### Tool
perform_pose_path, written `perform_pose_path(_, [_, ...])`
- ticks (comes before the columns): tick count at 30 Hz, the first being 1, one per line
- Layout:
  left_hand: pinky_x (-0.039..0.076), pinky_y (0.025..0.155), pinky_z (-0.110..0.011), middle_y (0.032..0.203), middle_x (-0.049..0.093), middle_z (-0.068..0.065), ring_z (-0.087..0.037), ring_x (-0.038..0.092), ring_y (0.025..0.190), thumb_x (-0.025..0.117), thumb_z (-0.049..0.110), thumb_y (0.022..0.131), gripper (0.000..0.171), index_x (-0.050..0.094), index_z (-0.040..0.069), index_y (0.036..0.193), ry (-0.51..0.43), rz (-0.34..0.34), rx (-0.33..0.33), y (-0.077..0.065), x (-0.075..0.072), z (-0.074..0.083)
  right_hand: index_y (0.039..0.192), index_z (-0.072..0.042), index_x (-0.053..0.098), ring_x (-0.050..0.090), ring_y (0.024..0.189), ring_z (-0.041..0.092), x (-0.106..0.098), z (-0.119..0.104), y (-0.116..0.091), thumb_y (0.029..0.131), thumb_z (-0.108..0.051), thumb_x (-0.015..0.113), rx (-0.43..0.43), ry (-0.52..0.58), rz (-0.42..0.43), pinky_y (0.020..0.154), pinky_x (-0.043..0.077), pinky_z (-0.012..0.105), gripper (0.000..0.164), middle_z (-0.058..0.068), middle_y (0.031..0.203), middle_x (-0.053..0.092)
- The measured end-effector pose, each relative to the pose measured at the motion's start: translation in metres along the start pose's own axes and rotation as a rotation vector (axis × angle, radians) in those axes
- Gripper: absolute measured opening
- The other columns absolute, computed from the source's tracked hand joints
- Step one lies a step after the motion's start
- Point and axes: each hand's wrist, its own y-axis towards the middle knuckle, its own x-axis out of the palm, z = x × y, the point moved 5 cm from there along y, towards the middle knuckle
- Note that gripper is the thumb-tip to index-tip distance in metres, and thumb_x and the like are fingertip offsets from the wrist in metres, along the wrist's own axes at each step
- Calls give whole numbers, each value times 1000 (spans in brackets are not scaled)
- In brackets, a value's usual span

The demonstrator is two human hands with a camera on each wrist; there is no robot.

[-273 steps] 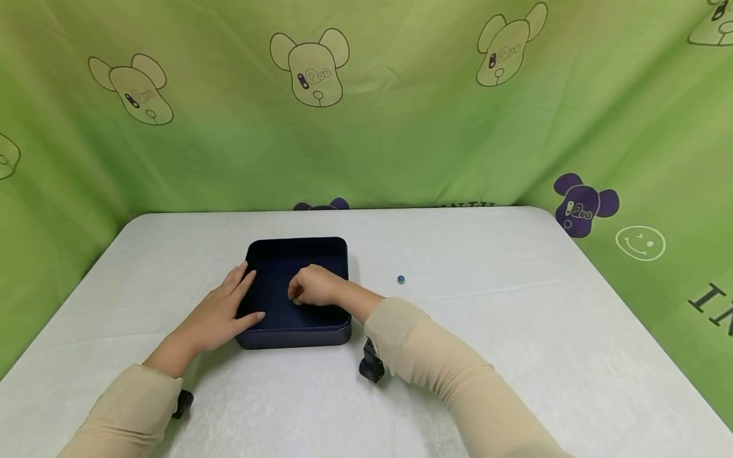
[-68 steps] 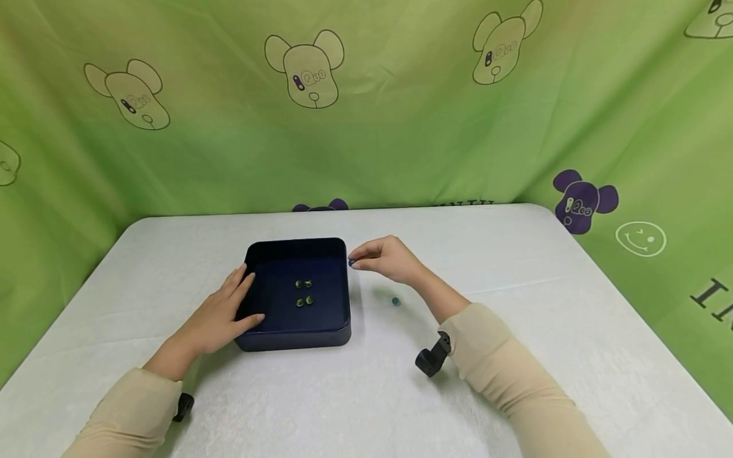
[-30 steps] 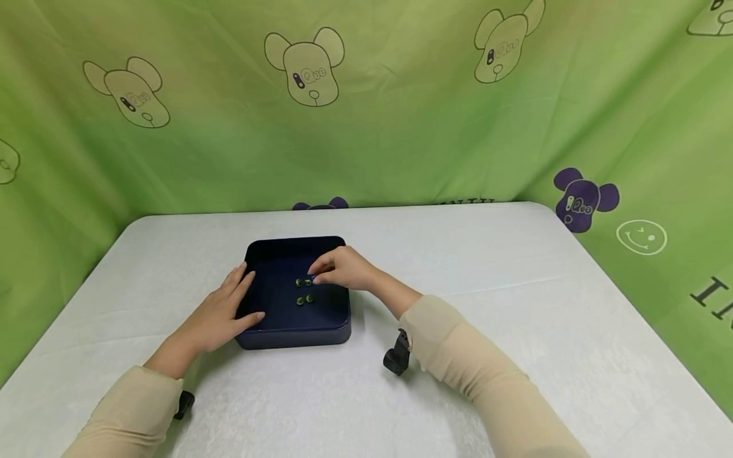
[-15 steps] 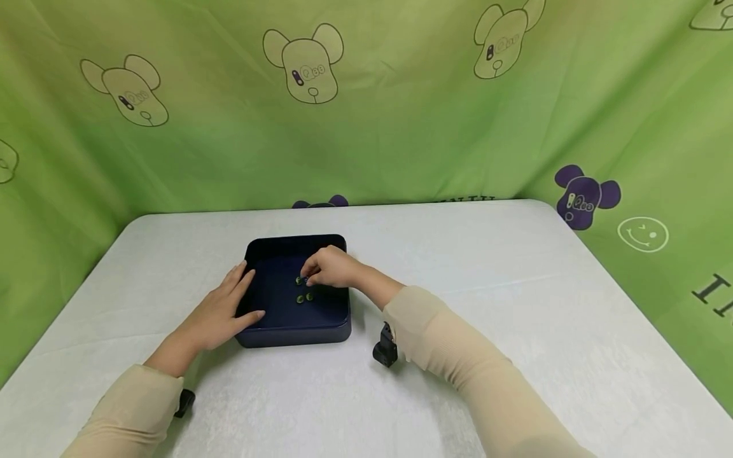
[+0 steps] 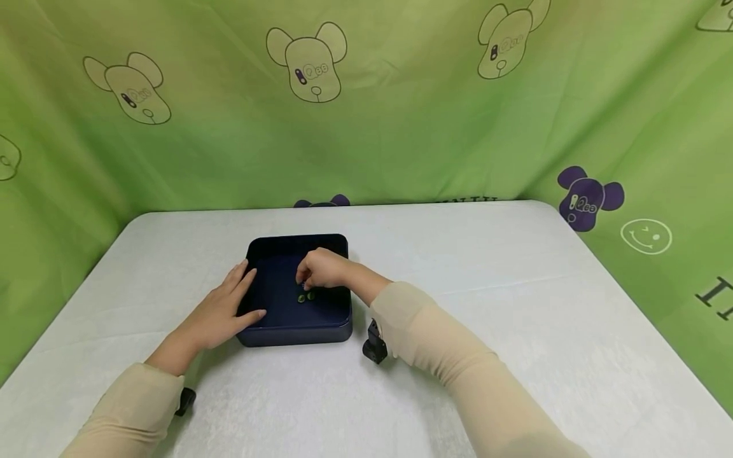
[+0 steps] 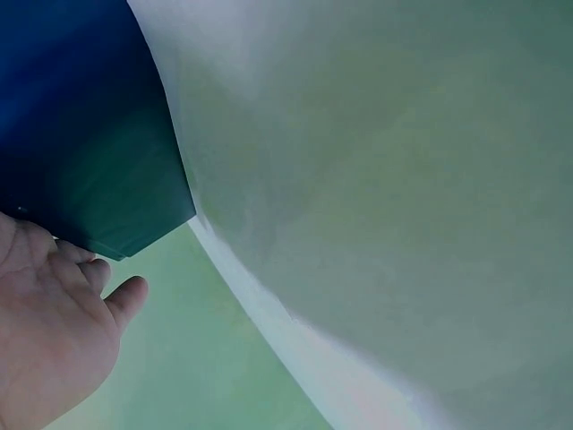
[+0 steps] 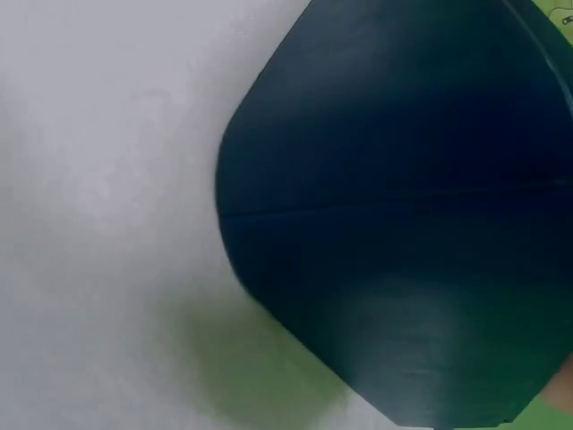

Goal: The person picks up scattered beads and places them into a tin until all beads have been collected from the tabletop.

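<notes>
A dark navy square box (image 5: 293,336) with low walls lies on the white table. My left hand (image 5: 214,313) rests against its left side, fingers spread and straight, thumb over the near rim; in the left wrist view that hand (image 6: 58,340) is beside the box wall. Inside the box, my right hand (image 5: 323,268) pinches a small blue bead-like piece (image 5: 303,285) low over the floor. Just nearer lie two small round green pieces (image 5: 301,298). Behind the right fingers, other green pieces are hidden. In the right wrist view, the box's outer wall (image 7: 403,296) hides nearly all the hand.
White cloth covers the table (image 5: 487,318). A green curtain (image 5: 389,140) with printed bear heads hangs behind it and along the sides. Black wrist cameras (image 5: 375,348) sit under the sleeves. The right forearm lies across the box's right wall.
My right hand carried the blue piece from right of the box over its wall, then slightly left and down among the green pieces. The teal piece on the table is out of sight. Left hand stayed.
</notes>
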Motion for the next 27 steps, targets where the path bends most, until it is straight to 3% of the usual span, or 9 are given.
perform_pose_path(10, [18, 93, -57, 143, 1, -14, -32, 3, 128, 44, 50, 84, 78, 14, 1, 138, 4, -1, 3, -1, -2, 2, 90, -9, 67, 57, 83, 9, 6, -3, 5, 76, -8, 65, 32, -69, -57, 69, 42, 16, 14, 0, 89, 64])
perform_pose_path(27, [17, 92, -57, 143, 0, -13, -31, 3, 128, 43, 52, 84, 79, 14, 2, 138, 5, -4, -10, -1, 0, 1, 94, -10, 67, 57, 85, 10, 11, -6, 4, 78, -8, 63, 30, -125, -66, 70, 43, 17, 16, 0, 92, 64])
